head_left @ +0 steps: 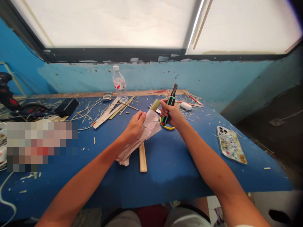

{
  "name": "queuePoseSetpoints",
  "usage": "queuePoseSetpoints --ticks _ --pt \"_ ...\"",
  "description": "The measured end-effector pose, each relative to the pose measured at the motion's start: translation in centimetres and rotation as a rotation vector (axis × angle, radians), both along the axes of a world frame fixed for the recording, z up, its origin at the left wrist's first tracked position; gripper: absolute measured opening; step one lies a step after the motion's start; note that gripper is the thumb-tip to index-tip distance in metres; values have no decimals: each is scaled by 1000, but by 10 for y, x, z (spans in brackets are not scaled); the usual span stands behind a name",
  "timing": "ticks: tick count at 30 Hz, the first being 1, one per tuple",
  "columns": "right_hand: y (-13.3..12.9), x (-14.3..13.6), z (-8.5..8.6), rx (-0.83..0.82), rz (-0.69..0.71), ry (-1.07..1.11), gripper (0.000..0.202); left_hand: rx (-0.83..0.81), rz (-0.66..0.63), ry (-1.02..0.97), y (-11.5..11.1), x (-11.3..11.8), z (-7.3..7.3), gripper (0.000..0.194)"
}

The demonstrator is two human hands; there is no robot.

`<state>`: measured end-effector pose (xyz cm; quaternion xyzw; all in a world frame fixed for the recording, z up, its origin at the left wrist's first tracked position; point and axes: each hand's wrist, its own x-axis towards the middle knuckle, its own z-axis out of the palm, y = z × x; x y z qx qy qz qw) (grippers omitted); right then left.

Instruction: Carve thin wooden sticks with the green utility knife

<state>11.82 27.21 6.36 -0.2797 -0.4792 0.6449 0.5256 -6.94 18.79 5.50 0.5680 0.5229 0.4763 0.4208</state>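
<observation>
My left hand (pixel 135 126) grips a bamboo strip (pixel 155 105) through a crumpled white paper wrap (pixel 142 135), with the strip's green end sticking out toward my right hand. My right hand (pixel 172 113) is closed on a green and black utility knife (pixel 170 102), blade pointing up, just right of the strip's tip. A short flat bamboo piece (pixel 142 157) lies on the blue table (pixel 170 170) under the paper. A yellow ring-shaped object (pixel 167 126) sits on the table below my right hand.
A plastic water bottle (pixel 119 82) stands at the back. Bamboo slats (pixel 111 112) and shavings litter the back left. A phone in a patterned case (pixel 230 144) lies at the right. A black case (pixel 66 107) and tools sit far left.
</observation>
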Motion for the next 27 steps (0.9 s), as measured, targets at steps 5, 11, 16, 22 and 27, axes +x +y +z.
queuePoseSetpoints --ticks 5,11,16,22,27 --pt "0 1 0 -1 -11 4 45 -113 73 18 -2 1 3 25" --pt "1 1 0 -4 -14 -15 46 -147 72 -44 -2 2 2 17" --pt "1 1 -1 2 -20 -27 47 -140 24 -107 2 -1 -6 12" --pt "-1 1 1 -1 -11 -6 45 -142 30 -89 1 1 -2 10" --pt "1 -1 -2 13 -102 -73 45 -109 46 -34 1 0 -2 11"
